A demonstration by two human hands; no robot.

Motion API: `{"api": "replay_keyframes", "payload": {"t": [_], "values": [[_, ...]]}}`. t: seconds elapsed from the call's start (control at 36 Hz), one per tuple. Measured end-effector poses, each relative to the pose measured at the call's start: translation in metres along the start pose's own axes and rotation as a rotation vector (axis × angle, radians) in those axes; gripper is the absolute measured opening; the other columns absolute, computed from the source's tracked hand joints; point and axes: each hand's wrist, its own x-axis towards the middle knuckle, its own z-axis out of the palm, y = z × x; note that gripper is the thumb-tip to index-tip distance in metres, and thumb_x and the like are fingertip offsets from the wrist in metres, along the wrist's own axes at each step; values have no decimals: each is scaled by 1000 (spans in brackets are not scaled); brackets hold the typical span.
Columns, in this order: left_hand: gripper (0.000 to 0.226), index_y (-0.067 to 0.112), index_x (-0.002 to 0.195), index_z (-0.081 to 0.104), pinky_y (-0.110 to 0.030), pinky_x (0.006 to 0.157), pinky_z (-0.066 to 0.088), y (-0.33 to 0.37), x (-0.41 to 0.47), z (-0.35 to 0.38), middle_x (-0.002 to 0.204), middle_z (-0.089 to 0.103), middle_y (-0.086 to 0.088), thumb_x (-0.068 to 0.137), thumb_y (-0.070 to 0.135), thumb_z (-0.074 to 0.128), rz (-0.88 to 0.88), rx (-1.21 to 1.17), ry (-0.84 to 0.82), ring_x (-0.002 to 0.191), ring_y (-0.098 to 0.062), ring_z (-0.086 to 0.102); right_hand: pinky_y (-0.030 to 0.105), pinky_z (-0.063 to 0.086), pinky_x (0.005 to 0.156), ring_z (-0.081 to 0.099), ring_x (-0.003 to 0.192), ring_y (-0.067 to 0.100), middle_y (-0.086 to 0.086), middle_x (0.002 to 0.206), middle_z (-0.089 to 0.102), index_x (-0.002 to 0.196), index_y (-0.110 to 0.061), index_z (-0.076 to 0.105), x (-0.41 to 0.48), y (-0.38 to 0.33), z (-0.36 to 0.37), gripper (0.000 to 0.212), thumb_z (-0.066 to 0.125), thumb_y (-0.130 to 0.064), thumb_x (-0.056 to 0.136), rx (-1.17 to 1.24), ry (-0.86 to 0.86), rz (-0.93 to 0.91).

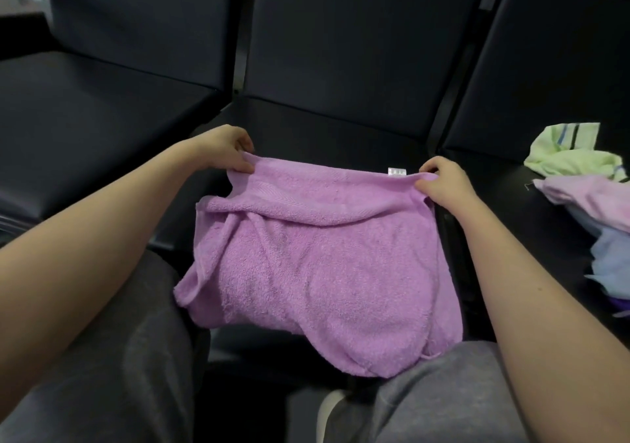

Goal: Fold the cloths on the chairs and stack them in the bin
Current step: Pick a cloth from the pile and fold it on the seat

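Two bare hands on one cloth, seen from the head camera. Left hand (228, 149) at the far-left corner of the lilac terry-cloth towel (324, 272), thumb and curled fingers pinching the hem. Right hand (443, 183) at the far-right corner, same sort of pinch, fingers curled over the edge. Hands well apart, with the far hem drawn nearly straight between them.

Towel spread over the seat of the middle black padded chair (324, 129), running from the hands back toward the body. Near end draped down off the seat front and resting on the right knee of the grey trousers (443, 401).

Now the look of it. Fluffy looped pile, one even lilac, no pattern. Far portion turned over toward the body as a flap, its loose edge curving across the width below the hands. Left side bunched, with a twisted crease slanting down to a drooping near-left corner. Right side smoother, hanging in a rounded bulge. Small white label (397, 171) poking up from the far hem, just beside the right hand.

Off to the right, on the neighbouring black chair (545, 67), a loose heap: crumpled pale green cloth with dark stripes (566, 156) on top at the back, pale pink cloth (586, 197) in front of it, light blue cloth (613, 262) lowest. None of it touching the towel or either hand.
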Motion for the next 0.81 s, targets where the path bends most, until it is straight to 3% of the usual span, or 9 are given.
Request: {"api": "replay_keyframes", "payload": {"t": [0.08,0.19,0.28,0.39,0.47,0.58,0.64,0.69,0.81], "values": [[21,6,102,68,-29,76,45,7,-1,1,91,63,-2,83,15,64,-12,64,-37,85,-20,56,33,46,79,58,96,26,7,112,60,120,-9,59,0,0,-2,35,61,-10,85,-118,-131,43],[13,11,86,71,-26,58,43,17,-6,-1,70,59,-4,80,13,60,-69,47,18,65,-20,52,35,49,78,61,89,25,5,91,67,88,-16,72,-5,-6,-11,12,67,-25,84,-245,-208,92],[13,16,84,68,-17,40,31,23,-3,-7,62,50,-3,83,7,59,-170,-225,60,51,-13,39,33,50,75,61,83,24,4,86,66,85,-19,73,-4,-14,-21,8,70,-22,78,-211,-158,167],[19,5,73,53,-13,30,31,29,-4,-19,53,53,-3,92,0,50,-375,-707,-77,34,-7,45,24,35,46,40,48,15,5,58,47,74,-8,60,3,-28,-33,14,65,-11,87,137,-125,416],[16,-2,85,47,-15,39,48,34,-7,-20,88,56,-15,98,-1,39,-453,-1083,-95,52,-20,68,18,38,30,48,42,9,5,50,54,79,-5,56,4,-32,-35,14,59,-7,92,467,-85,540],[16,-3,89,44,-37,54,58,53,-18,-25,101,37,-16,100,-4,32,-510,-1499,-77,100,-40,57,18,56,57,58,66,15,9,81,57,110,4,57,-5,-44,-30,18,48,3,95,1018,131,552],[17,-5,94,42,-44,75,56,70,-23,-32,103,36,-18,101,-3,26,-496,-1522,-65,104,-43,54,22,56,69,62,71,16,8,86,61,110,5,60,-8,-49,-30,20,53,5,91,1069,273,452],[27,-10,121,38,-47,89,49,83,-24,-37,119,38,-23,102,-1,22,-456,-1502,21,111,-39,54,24,53,77,64,85,19,4,86,61,105,-1,64,-11,-57,-29,18,54,0,90,904,422,294],[39,6,138,38,-18,48,50,98,-10,-50,113,53,-11,99,10,40,-165,-1043,313,77,-20,56,25,44,78,53,89,12,-1,96,56,105,-7,59,-7,-82,-39,16,46,-10,96,625,572,-9]]}}
